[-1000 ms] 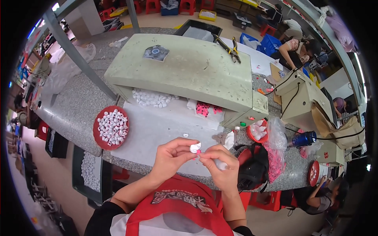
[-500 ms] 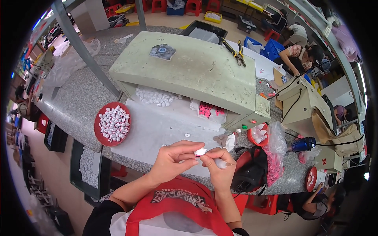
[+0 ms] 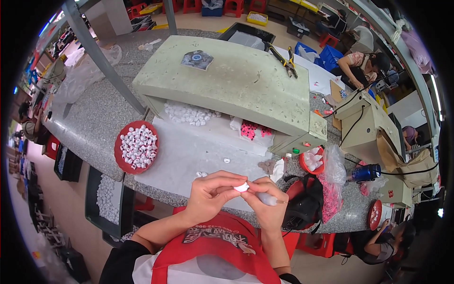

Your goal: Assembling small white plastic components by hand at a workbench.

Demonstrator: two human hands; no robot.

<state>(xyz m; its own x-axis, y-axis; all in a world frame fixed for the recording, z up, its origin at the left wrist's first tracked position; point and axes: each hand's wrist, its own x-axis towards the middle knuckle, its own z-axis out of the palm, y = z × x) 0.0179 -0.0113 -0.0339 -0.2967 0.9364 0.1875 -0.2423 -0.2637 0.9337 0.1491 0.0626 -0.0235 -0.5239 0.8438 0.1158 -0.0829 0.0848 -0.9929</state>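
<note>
Above the near edge of a white sheet (image 3: 184,163), my left hand (image 3: 204,198) pinches a small rounded white piece (image 3: 241,188) between thumb and fingers. My right hand (image 3: 269,215) meets it there, with thumb and forefinger at the piece's right side. Also tucked in the right hand is a translucent squeeze bottle (image 3: 268,199), its thin tip pointing right. On the sheet beyond my hands lies a loose white piece (image 3: 227,160), and a few more (image 3: 201,174) rest beside my left fingers. Similar white pieces with dark red marks (image 3: 138,146) fill a red bowl (image 3: 118,160) to the left.
A pale green metal housing (image 3: 222,71) spans the bench, pliers (image 3: 286,61) on top. Under it are white pieces (image 3: 189,115) and pink pieces (image 3: 256,131). A black bag (image 3: 302,203) and red basket (image 3: 312,169) stand right. A co-worker (image 3: 362,66) sits beyond.
The white piece has turned between my fingers: a dark pink spot showed underneath it before, and now its white side shows. Both hands stay close together; the view has shifted slightly.
</note>
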